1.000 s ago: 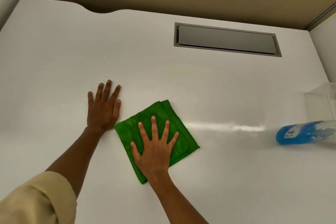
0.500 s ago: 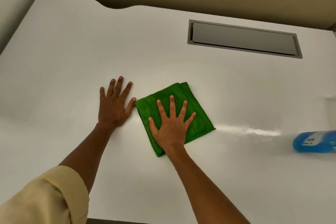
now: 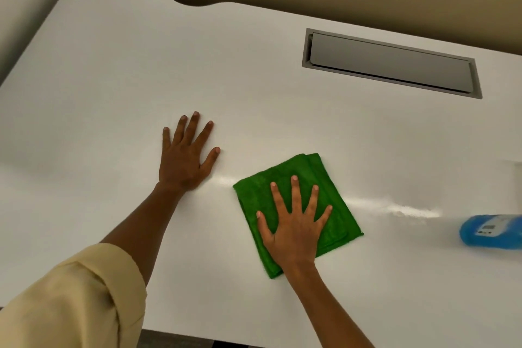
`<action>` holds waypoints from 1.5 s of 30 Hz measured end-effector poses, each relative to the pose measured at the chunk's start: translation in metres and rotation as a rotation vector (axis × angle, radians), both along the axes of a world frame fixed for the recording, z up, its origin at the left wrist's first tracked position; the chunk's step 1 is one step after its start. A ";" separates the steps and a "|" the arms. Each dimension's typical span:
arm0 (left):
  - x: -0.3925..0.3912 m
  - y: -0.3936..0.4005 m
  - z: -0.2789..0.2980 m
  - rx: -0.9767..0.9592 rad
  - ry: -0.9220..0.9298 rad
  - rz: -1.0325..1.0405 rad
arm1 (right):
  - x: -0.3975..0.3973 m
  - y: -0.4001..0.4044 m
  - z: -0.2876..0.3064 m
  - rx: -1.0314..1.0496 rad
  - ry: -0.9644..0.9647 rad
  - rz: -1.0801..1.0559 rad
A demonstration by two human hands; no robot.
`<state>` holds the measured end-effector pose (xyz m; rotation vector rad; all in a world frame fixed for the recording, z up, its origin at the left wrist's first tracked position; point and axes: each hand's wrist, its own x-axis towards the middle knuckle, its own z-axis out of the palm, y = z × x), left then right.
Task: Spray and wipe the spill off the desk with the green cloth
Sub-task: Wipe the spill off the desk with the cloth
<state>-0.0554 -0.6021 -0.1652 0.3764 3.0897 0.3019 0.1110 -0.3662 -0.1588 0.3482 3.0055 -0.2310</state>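
While the right hand (image 3: 293, 230) is pressing flat, fingers spread, on the folded green microfibre cloth (image 3: 336, 206), the left hand (image 3: 185, 161) is lying open and empty, palm down, on the white counter (image 3: 113, 93) just left of the cloth and apart from it. Neither hand is gripping anything; the right one is only bearing down. A thin shiny wet streak (image 3: 406, 210) is showing on the counter to the right of the cloth, running toward the blue plastic spray bottle (image 3: 491, 232) lying on its side at the frame's right edge, and a shorter gleam is showing between the cloth and the left hand. Well beyond the cloth, a grey rectangular cable hatch (image 3: 389, 65) is sitting flush in the counter.

Judging from this, wiping is under way. To do it well, the palm should be keeping even pressure across the whole cloth and sliding it rightward along the streak, overlapping passes, stopping short of the bottle so it is not knocked. The left hand is serving as a brace.
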 end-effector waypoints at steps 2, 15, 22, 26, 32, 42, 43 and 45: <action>0.000 0.000 -0.001 0.005 -0.005 0.003 | -0.011 0.011 0.001 0.009 -0.008 -0.028; 0.000 0.001 0.000 0.012 -0.013 0.005 | -0.034 0.039 0.006 -0.013 -0.022 -0.163; 0.000 0.001 0.000 0.018 -0.027 0.008 | -0.009 0.082 0.006 0.024 -0.057 -0.274; 0.000 0.001 0.001 0.013 -0.027 0.006 | -0.021 0.099 0.008 0.012 -0.065 -0.352; 0.000 0.001 0.002 0.021 -0.018 -0.004 | -0.010 0.112 0.008 0.027 -0.088 -0.336; -0.001 0.001 0.000 0.039 -0.003 0.003 | -0.027 0.181 0.011 -0.011 -0.080 -0.616; -0.001 0.001 0.001 0.041 -0.004 0.005 | -0.033 0.189 0.010 -0.014 -0.081 -0.633; -0.001 0.002 0.002 0.044 -0.008 0.010 | -0.043 0.201 0.009 -0.012 -0.079 -0.659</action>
